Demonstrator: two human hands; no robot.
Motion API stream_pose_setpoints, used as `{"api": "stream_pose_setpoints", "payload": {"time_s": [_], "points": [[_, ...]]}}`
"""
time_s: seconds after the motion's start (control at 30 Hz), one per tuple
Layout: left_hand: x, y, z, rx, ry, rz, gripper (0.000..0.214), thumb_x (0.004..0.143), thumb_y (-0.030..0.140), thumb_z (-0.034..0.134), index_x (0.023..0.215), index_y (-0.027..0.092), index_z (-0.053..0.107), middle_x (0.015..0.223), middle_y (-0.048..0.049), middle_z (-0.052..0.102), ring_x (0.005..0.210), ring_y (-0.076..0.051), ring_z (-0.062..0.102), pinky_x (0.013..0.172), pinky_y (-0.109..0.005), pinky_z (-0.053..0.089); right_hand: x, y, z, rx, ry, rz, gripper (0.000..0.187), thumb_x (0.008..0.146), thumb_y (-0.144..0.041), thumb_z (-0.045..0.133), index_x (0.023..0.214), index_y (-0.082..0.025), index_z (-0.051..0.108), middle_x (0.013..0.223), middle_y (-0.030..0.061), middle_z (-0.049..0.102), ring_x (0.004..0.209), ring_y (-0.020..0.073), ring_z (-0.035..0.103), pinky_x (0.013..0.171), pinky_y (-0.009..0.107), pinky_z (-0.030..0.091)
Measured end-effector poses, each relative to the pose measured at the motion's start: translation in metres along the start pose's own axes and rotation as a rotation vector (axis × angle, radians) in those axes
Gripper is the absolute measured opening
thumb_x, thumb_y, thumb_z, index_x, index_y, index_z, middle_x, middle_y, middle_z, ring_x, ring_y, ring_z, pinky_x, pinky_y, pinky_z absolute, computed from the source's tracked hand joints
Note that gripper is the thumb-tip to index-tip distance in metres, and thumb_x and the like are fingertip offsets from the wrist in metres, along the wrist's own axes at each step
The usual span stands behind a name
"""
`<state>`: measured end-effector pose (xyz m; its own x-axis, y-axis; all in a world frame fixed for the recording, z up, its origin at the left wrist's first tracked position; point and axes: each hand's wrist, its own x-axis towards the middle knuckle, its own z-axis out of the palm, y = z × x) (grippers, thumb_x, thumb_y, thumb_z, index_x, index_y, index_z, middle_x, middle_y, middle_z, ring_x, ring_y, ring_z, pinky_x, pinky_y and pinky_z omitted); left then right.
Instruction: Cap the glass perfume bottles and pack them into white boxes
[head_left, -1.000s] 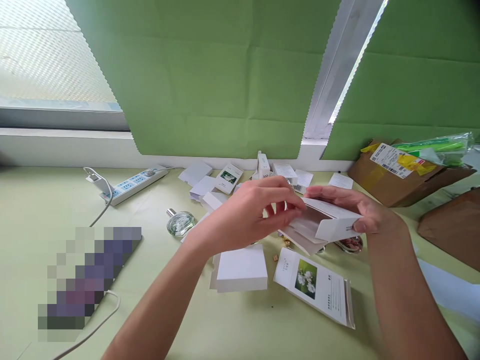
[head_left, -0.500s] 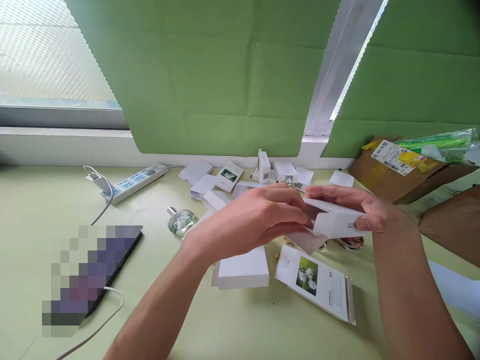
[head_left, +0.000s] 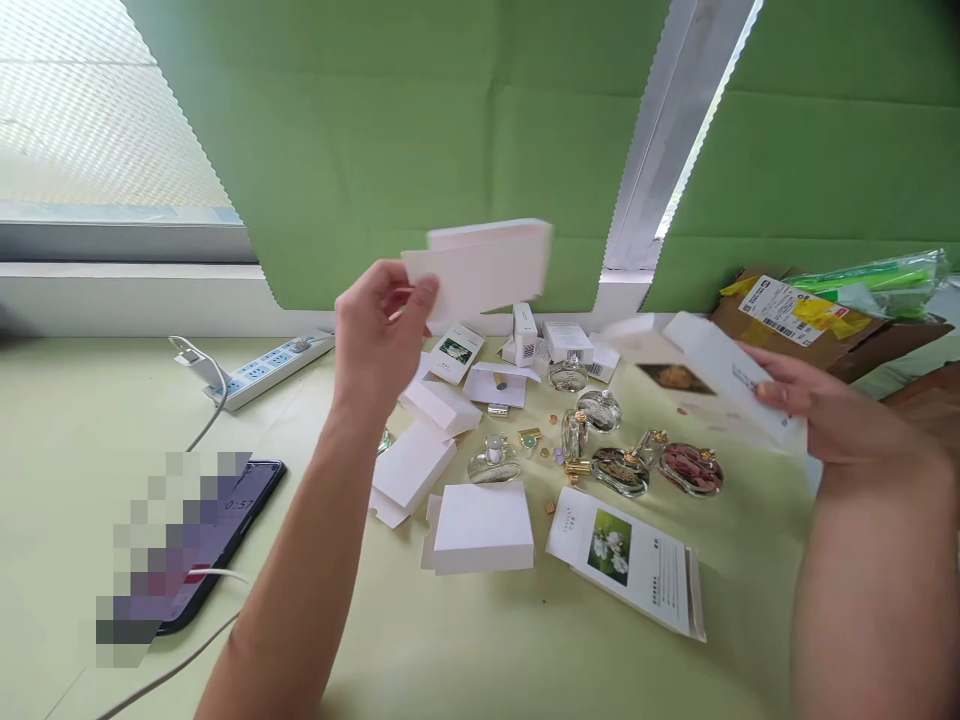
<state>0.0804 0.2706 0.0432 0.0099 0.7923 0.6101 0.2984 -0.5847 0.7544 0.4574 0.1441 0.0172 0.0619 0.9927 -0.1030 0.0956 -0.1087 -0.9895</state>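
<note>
My left hand is raised above the table and pinches a white cardboard insert, which is blurred by motion. My right hand is out to the right, closed on a white outer box with a picture on its face, also blurred. Between and below the hands, several small glass perfume bottles with gold caps lie on the pale green table. A flat white box and a flat printed box with a flower picture lie nearer to me.
More small white boxes and cards lie along the window sill. A white power strip with a cable is at the back left, and a phone on a cable at the left. Brown cardboard parcels stand at the right.
The hands have pulled apart: my left hand has lifted up with the white insert out of the box, my right hand has swung right with the outer box. The bottles are now uncovered.
</note>
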Motion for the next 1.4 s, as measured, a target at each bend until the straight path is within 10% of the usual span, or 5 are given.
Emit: {"api": "stream_pose_setpoints", "payload": {"time_s": [0.3, 0.57, 0.77, 1.07, 1.4], "points": [[0.014, -0.071, -0.014, 0.148, -0.040, -0.439, 0.065, 0.083, 0.033, 0.064, 0.142, 0.020, 0.039, 0.146, -0.0152, 0.046, 0.127, -0.028, 0.052, 0.088, -0.039, 0.056, 0.046, 0.051, -0.047, -0.166, 0.690, 0.135, 0.049, 0.070, -0.056, 0.075, 0.107, -0.024, 0.067, 0.102, 0.0086, 0.069, 0.070, 0.0155, 0.062, 0.050, 0.023, 0.055], [0.010, -0.054, -0.005, 0.233, -0.141, -0.245, 0.041, 0.085, 0.032, 0.059, 0.125, 0.025, 0.054, 0.122, -0.0085, 0.064, 0.110, -0.022, 0.061, 0.085, -0.036, 0.053, 0.059, 0.081, -0.053, -0.230, 0.611, -0.073, 0.043, 0.086, -0.051, 0.062, 0.125, -0.033, 0.055, 0.144, 0.0023, 0.051, 0.125, 0.0141, 0.054, 0.086, 0.020, 0.053], [0.006, -0.048, 0.005, 0.227, -0.199, -0.156, 0.035, 0.086, 0.029, 0.057, 0.121, 0.027, 0.056, 0.118, -0.0055, 0.066, 0.108, -0.020, 0.062, 0.087, -0.036, 0.052, 0.079, 0.107, -0.083, -0.531, 0.853, 0.073, 0.033, 0.092, -0.030, 0.060, 0.121, -0.017, 0.058, 0.126, 0.0111, 0.060, 0.110, 0.0210, 0.061, 0.090, 0.038, 0.053], [0.000, -0.032, 0.009, 0.244, -0.281, -0.050, 0.031, 0.089, 0.031, 0.055, 0.118, 0.025, 0.058, 0.118, -0.0055, 0.066, 0.104, -0.019, 0.063, 0.087, -0.036, 0.052, 0.168, 0.099, -0.082, -0.983, 0.562, 0.191, 0.036, 0.094, -0.035, 0.058, 0.125, -0.018, 0.057, 0.128, 0.0099, 0.058, 0.108, 0.0219, 0.061, 0.090, 0.044, 0.052], [-0.001, -0.029, 0.009, 0.273, -0.281, -0.025, 0.025, 0.090, 0.033, 0.054, 0.112, 0.024, 0.062, 0.114, -0.0051, 0.067, 0.101, -0.020, 0.063, 0.089, -0.038, 0.051, 0.150, 0.093, -0.082, -0.871, 0.649, 0.386, 0.039, 0.093, -0.035, 0.059, 0.128, -0.018, 0.055, 0.132, 0.0109, 0.055, 0.112, 0.0238, 0.058, 0.093, 0.046, 0.051]]}}
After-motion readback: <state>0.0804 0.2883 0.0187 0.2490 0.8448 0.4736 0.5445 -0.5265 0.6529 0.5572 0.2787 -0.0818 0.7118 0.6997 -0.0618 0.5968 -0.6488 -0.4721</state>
